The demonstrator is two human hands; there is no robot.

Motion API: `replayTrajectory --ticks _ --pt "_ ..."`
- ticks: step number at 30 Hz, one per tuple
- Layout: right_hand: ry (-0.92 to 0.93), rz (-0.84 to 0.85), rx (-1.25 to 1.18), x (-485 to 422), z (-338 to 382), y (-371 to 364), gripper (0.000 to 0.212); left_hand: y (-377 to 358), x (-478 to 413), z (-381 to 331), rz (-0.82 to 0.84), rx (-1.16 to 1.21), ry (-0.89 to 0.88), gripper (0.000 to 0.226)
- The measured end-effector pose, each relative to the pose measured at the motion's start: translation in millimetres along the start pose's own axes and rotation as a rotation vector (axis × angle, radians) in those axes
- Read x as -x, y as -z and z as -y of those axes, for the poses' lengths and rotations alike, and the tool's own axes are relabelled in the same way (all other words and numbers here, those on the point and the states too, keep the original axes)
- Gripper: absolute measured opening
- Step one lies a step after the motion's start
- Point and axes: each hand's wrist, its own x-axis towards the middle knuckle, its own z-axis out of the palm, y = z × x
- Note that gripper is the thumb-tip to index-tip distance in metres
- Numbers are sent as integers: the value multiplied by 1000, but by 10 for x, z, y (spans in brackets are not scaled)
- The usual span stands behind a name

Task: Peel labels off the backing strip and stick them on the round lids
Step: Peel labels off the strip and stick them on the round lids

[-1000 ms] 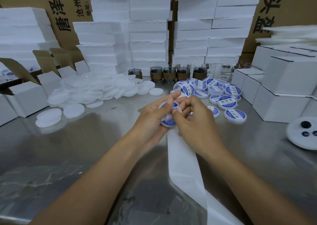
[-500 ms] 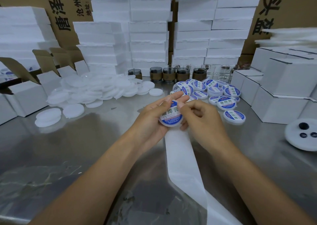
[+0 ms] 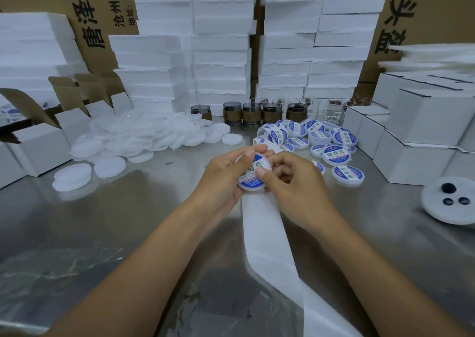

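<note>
Tabletop [image 3: 77, 234] of dull steel fills the view, backed along the far edge by tall stacks of white foam blocks [image 3: 221, 54]. White cartons [image 3: 424, 121] stand at the right. Far and left of centre lies a heap of blank lids [image 3: 133, 139]; far and right of centre is a cluster of labelled lids [image 3: 331, 146], blue and white. A white backing strip [image 3: 267, 246] runs from the near edge up to the hands. At the middle, the left hand [image 3: 221, 180] grips one round lid [image 3: 248, 186], fingers curled behind it, thumb across its face. The right hand [image 3: 295, 190] pinches the lid's right edge, thumb pressing the blue-and-white label [image 3: 253, 176] on it.
</note>
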Motion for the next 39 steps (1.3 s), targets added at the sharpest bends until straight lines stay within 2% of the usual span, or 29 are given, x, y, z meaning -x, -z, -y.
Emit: replayTrajectory --ticks 3,8,14,21,24,28,34,39 --pt "-10 -36 -45 -19 12 1 9 -17 14 0 -24 -38 -13 28" --pt "-30 -113 -119 -24 9 17 9 -9 22 8 -80 -146 -42 21" --pt "-60 -117 -108 -35 -24 20 11 -9 30 13 -72 -213 -65 38" --pt "-22 -250 -146 -23 -3 16 13 -23 25 34 -52 -317 -104 28" --pt "25 -248 -138 -12 2 3 8 -11 20 33 -70 -322 -109 29" --pt "60 -235 -93 -10 -4 8 15 -13 19 33 -79 -314 -114 32" --pt "80 -220 -113 -19 -18 13 13 -9 24 16 -75 -304 -106 24" --pt "120 -123 -46 -16 -27 2 27 -8 19 10 -112 -283 -116 25"
